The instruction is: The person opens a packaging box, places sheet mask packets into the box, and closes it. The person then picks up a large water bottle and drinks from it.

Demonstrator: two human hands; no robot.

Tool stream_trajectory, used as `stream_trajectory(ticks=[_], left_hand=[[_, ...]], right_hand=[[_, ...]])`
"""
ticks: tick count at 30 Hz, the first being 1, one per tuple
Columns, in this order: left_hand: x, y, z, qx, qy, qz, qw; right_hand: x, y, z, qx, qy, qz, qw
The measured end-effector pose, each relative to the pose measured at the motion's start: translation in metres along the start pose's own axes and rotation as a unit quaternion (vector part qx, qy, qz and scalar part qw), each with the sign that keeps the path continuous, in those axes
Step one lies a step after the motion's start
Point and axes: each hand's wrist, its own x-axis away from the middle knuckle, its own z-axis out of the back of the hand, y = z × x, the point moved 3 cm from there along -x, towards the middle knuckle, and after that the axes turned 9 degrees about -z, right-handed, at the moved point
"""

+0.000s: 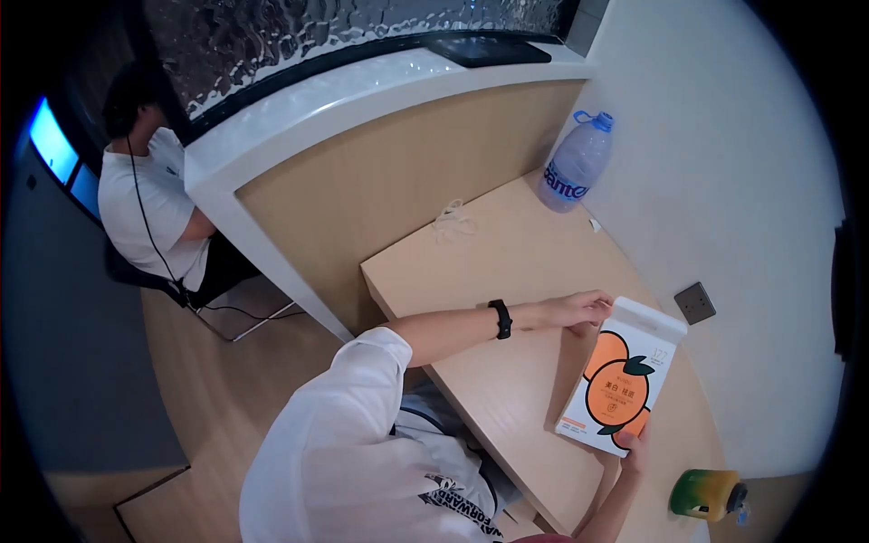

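Note:
A white cardboard box (619, 385) printed with large oranges, green leaves and Chinese characters is held tilted above the desk. My right hand (636, 450) grips its lower right corner, with the thumb on the printed face. At the upper left corner, the bent fingers of my left hand (584, 310) close on the box's edge; some fingertips are hidden. A black band (500, 319) circles my left wrist. Along the box's top runs a pale panel (650, 319); whether it is an open flap I cannot tell.
On the wooden desk (507, 262) stand a large plastic water bottle (577, 163) and a green-yellow jar-like container (706, 494). A white cord (453, 220) lies by the partition (407, 163). A wall socket (694, 303) is beside the box. Beyond the partition sits another person (149, 199).

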Motion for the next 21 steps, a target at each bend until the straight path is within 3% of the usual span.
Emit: stream_trajectory(ticks=[2,5,7,10,11,13,16,21], left_hand=[[0.007,0.011,-0.002,0.028,-0.040,0.021,0.999],[-0.003,-0.015,0.009,0.249,-0.145,0.026,0.957],[0.004,-0.001,-0.004,0.405,-0.009,0.037,0.914],[0.006,-0.008,0.000,0.477,-0.048,0.040,0.877],[0.002,-0.025,0.005,0.478,-0.065,0.048,0.875],[0.002,-0.015,-0.009,0.335,0.078,0.074,0.936],[0.007,-0.036,-0.014,0.187,0.041,0.097,0.977],[0.010,-0.023,-0.024,0.230,-0.014,0.060,0.971]], right_hand=[[0.005,-0.008,0.010,0.072,0.016,-0.004,0.997],[0.013,-0.081,-0.048,0.129,-0.035,0.086,0.987],[0.021,-0.118,-0.056,0.213,-0.031,0.094,0.972],[0.015,-0.148,-0.041,0.217,0.113,0.189,0.951],[0.011,-0.158,-0.039,0.202,0.122,0.221,0.946],[0.013,-0.182,-0.044,0.216,0.178,0.234,0.931],[0.011,-0.204,-0.053,0.251,0.223,0.258,0.906],[0.006,-0.220,-0.065,0.282,0.278,0.274,0.876]])
